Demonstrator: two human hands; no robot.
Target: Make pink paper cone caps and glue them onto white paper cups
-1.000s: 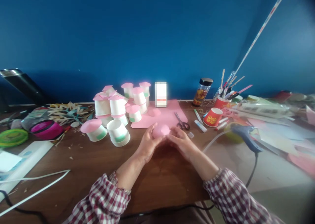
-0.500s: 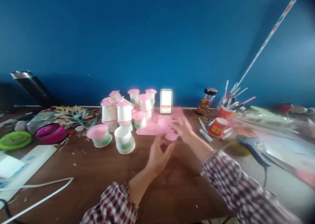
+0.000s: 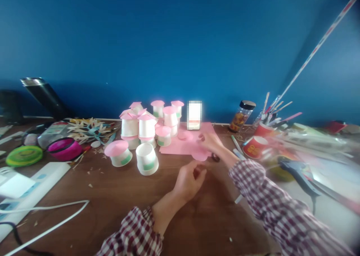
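Observation:
My left hand hovers low over the brown table, fingers loosely curled and thumb a little apart, with nothing visible in it. Farther up, my right hand is over the pink paper sheet, its fingers drawn together; whatever they pinch is hidden. One pink paper disc lies on the sheet left of those fingertips. A second pink disc overhangs the sheet's front edge, between the two hands. Left of them stand white paper cups and a cup with a pink disc top.
Several white cups with pink roofs are stacked behind. A lit phone leans at the wall. Rightward are a jar, a red cup and a glue gun. A power strip and white cable lie left.
The view has shifted, moving the scene slightly right. My right fingers have drawn together and uncovered the disc on the sheet. My left fingers have curled closer to the thumb.

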